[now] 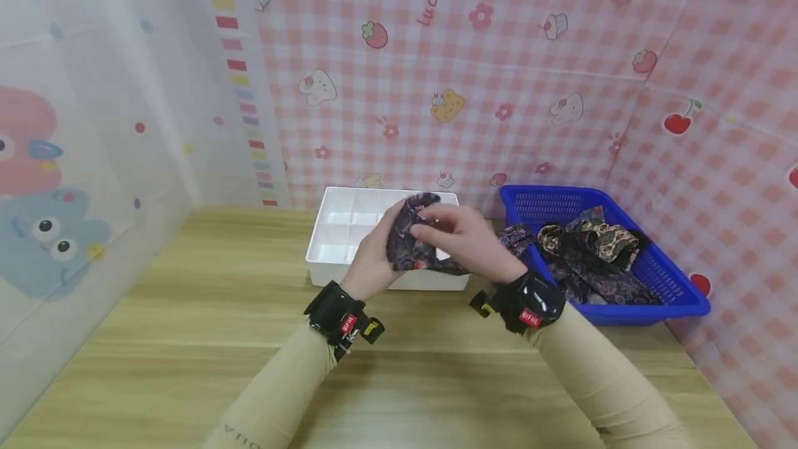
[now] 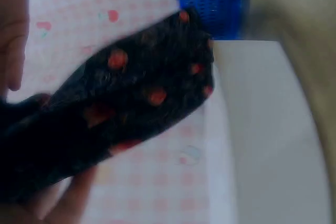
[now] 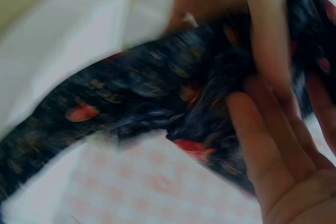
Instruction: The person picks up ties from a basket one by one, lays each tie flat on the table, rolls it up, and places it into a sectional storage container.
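A dark floral fabric strip (image 1: 408, 235) with red flowers is held up over the front of a white compartment box (image 1: 388, 281). My left hand (image 1: 372, 255) grips the bunched part of the strip from its left side. On the right, the fingers of my right hand (image 1: 464, 238) bend onto the strip and pinch its folds. The left wrist view shows a flat length of the strip (image 2: 152, 77) with a blunt end. In the right wrist view, the strip (image 3: 131, 72) trails left between both hands, with its folds partly hidden and blurred.
A blue mesh basket (image 1: 679, 283) stands at the right, holding several patterned fabric pieces (image 1: 598, 255). Another floral piece (image 1: 516, 238) hangs by its left rim. The box sits on a wooden table (image 1: 206, 310), before a pink checked curtain (image 1: 399, 89).
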Demonstrator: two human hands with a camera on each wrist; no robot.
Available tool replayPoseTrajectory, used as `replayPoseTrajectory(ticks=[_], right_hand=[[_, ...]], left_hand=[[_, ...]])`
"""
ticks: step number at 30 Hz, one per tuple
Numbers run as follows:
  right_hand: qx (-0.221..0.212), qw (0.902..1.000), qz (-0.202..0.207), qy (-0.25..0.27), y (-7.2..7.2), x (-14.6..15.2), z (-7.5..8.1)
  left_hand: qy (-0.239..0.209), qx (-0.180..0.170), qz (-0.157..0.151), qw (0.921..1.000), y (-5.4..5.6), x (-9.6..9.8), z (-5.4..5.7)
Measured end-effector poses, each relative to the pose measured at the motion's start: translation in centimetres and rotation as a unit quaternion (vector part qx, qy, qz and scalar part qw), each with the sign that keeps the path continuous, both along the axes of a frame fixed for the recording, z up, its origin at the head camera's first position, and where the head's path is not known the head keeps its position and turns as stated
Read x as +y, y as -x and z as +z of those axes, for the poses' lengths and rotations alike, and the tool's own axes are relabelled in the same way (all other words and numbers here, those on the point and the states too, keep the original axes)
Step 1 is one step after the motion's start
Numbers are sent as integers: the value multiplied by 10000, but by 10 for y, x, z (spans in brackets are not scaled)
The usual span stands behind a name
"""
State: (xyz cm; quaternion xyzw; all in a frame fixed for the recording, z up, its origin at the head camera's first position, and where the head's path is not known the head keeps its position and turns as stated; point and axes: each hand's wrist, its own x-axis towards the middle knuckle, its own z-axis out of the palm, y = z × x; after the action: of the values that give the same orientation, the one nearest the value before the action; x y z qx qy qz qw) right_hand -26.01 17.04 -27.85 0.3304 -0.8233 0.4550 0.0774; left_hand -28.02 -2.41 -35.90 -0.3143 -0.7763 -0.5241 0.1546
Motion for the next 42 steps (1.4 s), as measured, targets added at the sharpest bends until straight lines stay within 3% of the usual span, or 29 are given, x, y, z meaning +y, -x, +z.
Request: replayPoseTrajectory(ticks=[3,5,7,9,10,11,14,15,16,18,20,21,23,24,26,27,30,32,33,35,37,39,42], right_hand=[[244,9994,246,37,-3,-2,-36],[502,9987,122,-52,-2,4,-56],[658,9967,-180,-445,3,11,-75],[743,9892,-545,-1144,8,18,-92],[767,9832,-679,-1512,10,21,-99],[776,9779,-716,-1802,11,25,-106],[410,9754,-442,-2120,12,34,-119],[231,9774,-270,-2085,11,37,-120],[-93,9794,-57,-2016,9,39,-120],[-828,9783,368,-1861,5,45,-118],[-1567,9685,895,-1716,-1,50,-115],[-1943,9607,1221,-1563,-5,53,-115],[-2562,9413,1852,-1181,-11,58,-116],[-2824,9304,2131,-957,-14,60,-118],[-3238,9129,2419,-571,-20,60,-123],[-3248,9135,2385,-554,-21,59,-126],[-2552,9442,1698,-1206,-21,56,-137],[-1767,9575,1055,-2023,-20,57,-145],[-1285,9578,769,-2454,-19,59,-148],[-606,9513,343,-3003,-21,67,-155],[-208,9441,107,-3288,-25,77,-159],[-106,9428,-4,-3332,-29,89,-163],[-224,9433,-260,-3301,-35,104,-167]], left_hand=[[-149,227,37,9996,0,-7,-14],[-431,293,83,9986,-1,-15,-20],[-896,114,102,9959,-4,-22,-20],[-1606,-478,56,9858,-10,-27,-15],[-2065,-816,-98,9750,-13,-28,-12],[-2582,-1116,-323,9591,-15,-29,-8],[-4089,-1757,-987,8901,-19,-32,3],[-4474,-1818,-1163,8679,-19,-35,7],[-4775,-1783,-1287,8507,-19,-39,10],[-5238,-1675,-1152,8272,-18,-52,16],[-5513,-1649,-833,8136,-17,-70,21],[-5527,-1682,-641,8137,-17,-80,21],[-5315,-1802,-276,8272,-16,-97,19],[-5116,-1967,-102,8364,-15,-103,16],[-4341,-2394,270,8680,-14,-113,8],[-3820,-2613,347,8857,-13,-116,3],[-1854,-2979,516,9350,-11,-120,-14],[-543,-2681,400,9610,-9,-123,-26],[37,-2399,412,9699,-9,-124,-32],[769,-1879,453,9781,-10,-129,-43],[1031,-1666,475,9795,-12,-137,-52],[1083,-1803,595,9758,-15,-147,-58],[1102,-2365,1083,9593,-19,-162,-63]])
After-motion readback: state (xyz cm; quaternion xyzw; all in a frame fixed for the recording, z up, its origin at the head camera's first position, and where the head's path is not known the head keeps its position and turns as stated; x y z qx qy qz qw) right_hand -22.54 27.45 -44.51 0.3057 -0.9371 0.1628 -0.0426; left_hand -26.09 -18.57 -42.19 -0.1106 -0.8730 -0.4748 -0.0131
